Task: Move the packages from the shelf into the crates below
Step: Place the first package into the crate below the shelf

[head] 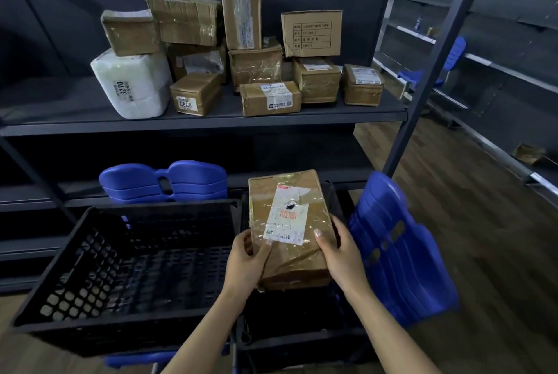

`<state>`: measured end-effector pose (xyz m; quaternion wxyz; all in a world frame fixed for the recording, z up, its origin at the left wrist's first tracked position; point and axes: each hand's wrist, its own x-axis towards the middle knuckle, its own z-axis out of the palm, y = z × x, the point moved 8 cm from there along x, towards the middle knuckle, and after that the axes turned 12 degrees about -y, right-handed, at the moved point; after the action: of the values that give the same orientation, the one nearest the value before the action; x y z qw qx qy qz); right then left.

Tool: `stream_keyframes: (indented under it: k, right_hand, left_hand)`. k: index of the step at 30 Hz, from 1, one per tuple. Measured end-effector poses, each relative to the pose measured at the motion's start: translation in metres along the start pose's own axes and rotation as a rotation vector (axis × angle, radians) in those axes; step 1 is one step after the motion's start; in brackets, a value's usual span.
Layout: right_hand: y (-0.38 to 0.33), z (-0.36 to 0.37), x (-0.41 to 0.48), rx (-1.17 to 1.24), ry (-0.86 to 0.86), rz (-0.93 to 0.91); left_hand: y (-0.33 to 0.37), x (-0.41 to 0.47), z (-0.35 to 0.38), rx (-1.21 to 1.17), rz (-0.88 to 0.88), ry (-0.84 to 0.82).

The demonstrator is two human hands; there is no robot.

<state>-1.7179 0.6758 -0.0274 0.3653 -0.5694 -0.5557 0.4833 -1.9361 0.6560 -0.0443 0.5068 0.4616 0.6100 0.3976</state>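
I hold a taped brown cardboard package [287,189] with a white label over the right black crate [302,325]. My left hand [246,262] grips its near left edge, thumb on top. My right hand [339,253] grips its near right edge, thumb on the label side. The left black crate [126,271] stands beside it and holds no package that I can see. On the dark shelf [196,123] above sit several taped brown packages [270,98] and a white wrapped package [133,85].
Stacked blue plastic chair seats [164,182] lie on the lower shelf behind the crates. A stack of blue chair backs [398,250] leans right of the right crate. A shelf upright [434,68] rises at right. Wooden floor and further dark shelving lie to the right. A person stands behind the shelf.
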Motion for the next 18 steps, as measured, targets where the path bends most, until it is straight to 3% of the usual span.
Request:
stream_keyframes:
  k: [9, 12, 18]
  right_hand:
    - [0.041, -0.005, 0.04, 0.012, -0.116, 0.08]
    - [0.055, -0.007, 0.058, -0.042, -0.15, 0.103]
    - [0.092, 0.001, 0.089, -0.056, -0.135, 0.132]
  left_hand:
    - [-0.023, 0.046, 0.014, 0.14, -0.007, 0.021]
    - [-0.07, 0.087, 0.018, 0.233, -0.014, 0.039]
    - [-0.07, 0.098, 0.038, 0.304, -0.099, 0.028]
